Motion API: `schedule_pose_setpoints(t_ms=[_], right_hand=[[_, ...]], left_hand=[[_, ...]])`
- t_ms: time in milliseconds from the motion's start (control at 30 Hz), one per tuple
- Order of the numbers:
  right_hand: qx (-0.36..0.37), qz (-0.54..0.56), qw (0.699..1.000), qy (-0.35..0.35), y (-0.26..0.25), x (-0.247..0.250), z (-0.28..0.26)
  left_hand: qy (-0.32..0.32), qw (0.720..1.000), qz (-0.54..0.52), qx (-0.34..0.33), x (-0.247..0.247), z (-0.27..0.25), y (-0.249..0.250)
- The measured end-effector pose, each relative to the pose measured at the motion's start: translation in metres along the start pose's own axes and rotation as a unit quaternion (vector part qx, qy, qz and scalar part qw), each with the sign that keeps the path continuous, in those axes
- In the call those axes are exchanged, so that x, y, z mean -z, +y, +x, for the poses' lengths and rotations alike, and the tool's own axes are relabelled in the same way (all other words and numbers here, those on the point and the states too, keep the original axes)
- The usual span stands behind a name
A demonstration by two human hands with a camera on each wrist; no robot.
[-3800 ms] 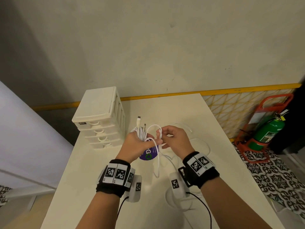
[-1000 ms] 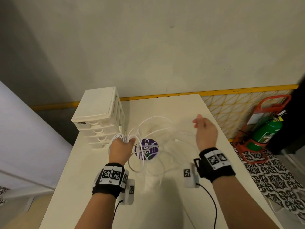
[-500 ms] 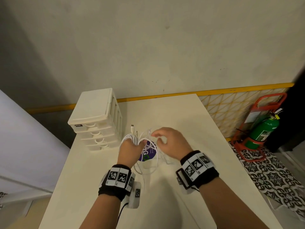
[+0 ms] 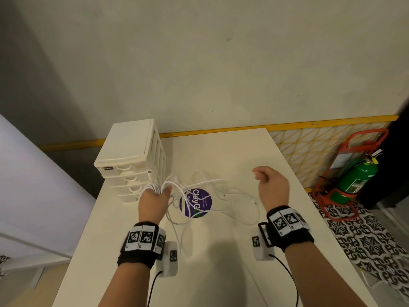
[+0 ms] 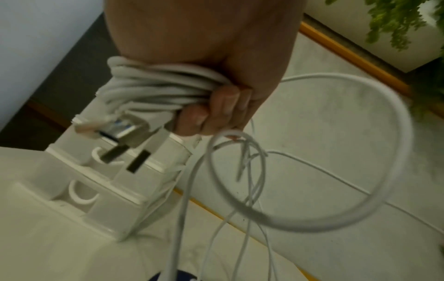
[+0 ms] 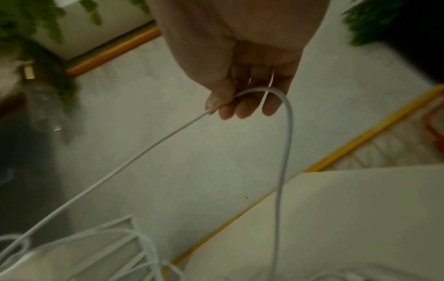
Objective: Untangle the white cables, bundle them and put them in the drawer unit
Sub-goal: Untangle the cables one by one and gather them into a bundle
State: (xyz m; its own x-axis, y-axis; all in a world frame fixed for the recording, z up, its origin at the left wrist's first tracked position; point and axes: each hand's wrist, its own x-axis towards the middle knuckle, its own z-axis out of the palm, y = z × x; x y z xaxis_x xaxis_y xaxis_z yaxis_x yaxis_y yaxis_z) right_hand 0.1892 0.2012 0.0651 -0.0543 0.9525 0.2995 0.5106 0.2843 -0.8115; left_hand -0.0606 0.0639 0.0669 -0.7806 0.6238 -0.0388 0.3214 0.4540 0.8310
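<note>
My left hand [image 4: 155, 196] [image 5: 216, 106] grips a wound bundle of white cables [image 5: 153, 89] with plug ends sticking out, just in front of the white drawer unit [image 4: 130, 156] [image 5: 115, 180]. Loose white cable loops [image 4: 212, 196] trail from that bundle across the table over a purple round sticker [image 4: 195, 202]. My right hand [image 4: 270, 185] [image 6: 242, 102] is raised to the right and pinches one strand of white cable [image 6: 286, 133] between thumb and fingers; the strand runs back to the tangle. All drawers look closed.
The cream table [image 4: 221, 273] ends at the wall with a yellow strip [image 4: 287, 127]. A green fire extinguisher [image 4: 354, 180] in a red stand sits on the patterned floor to the right. Wrist camera cords hang below both wrists.
My right hand has swung out to the right from beside the left hand, drawing a cable strand away. The left hand has moved a little left toward the drawer unit, still holding the bundle.
</note>
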Motion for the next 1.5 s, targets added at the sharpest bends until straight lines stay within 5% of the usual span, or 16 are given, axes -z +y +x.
schedule_pose_setpoints(t_ms=[167, 300, 433, 533, 667, 767, 967, 1100, 1233, 1500], right_hand=[[-0.089, -0.009, 0.993, 0.075, 0.025, 0.014, -0.005], [-0.076, -0.146, 0.986, -0.018, 0.025, 0.007, -0.004], [0.155, -0.041, 0.987, -0.027, -0.018, -0.007, -0.015], [0.262, -0.019, 0.954, -0.141, -0.055, -0.020, -0.029], [0.129, -0.010, 0.933, -0.336, -0.068, -0.034, -0.041], [0.100, 0.004, 0.928, -0.358, -0.066, -0.042, -0.045], [0.117, 0.019, 0.962, -0.244, -0.061, -0.045, -0.040], [0.082, 0.091, 0.986, -0.115, -0.059, -0.039, -0.039], [-0.065, 0.258, 0.964, 0.006, -0.053, -0.018, -0.008], [-0.066, 0.247, 0.961, 0.102, -0.023, 0.004, 0.008]], left_hand=[[0.033, 0.999, -0.014, -0.015, 0.005, 0.006, 0.002], [0.028, 0.997, -0.010, -0.067, -0.007, -0.002, 0.014], [0.015, 0.994, 0.026, -0.110, -0.019, -0.017, 0.035], [-0.017, 0.991, 0.015, -0.134, -0.027, -0.022, 0.038], [-0.047, 0.990, -0.014, -0.130, -0.032, -0.022, 0.033], [-0.059, 0.992, -0.032, -0.111, -0.031, -0.022, 0.031], [-0.098, 0.989, -0.026, -0.106, -0.033, -0.027, 0.035], [-0.095, 0.981, 0.045, -0.164, -0.031, -0.027, 0.032], [-0.077, 0.982, 0.109, -0.130, -0.023, -0.026, 0.014], [0.032, 0.994, 0.056, -0.088, -0.009, -0.005, 0.009]])
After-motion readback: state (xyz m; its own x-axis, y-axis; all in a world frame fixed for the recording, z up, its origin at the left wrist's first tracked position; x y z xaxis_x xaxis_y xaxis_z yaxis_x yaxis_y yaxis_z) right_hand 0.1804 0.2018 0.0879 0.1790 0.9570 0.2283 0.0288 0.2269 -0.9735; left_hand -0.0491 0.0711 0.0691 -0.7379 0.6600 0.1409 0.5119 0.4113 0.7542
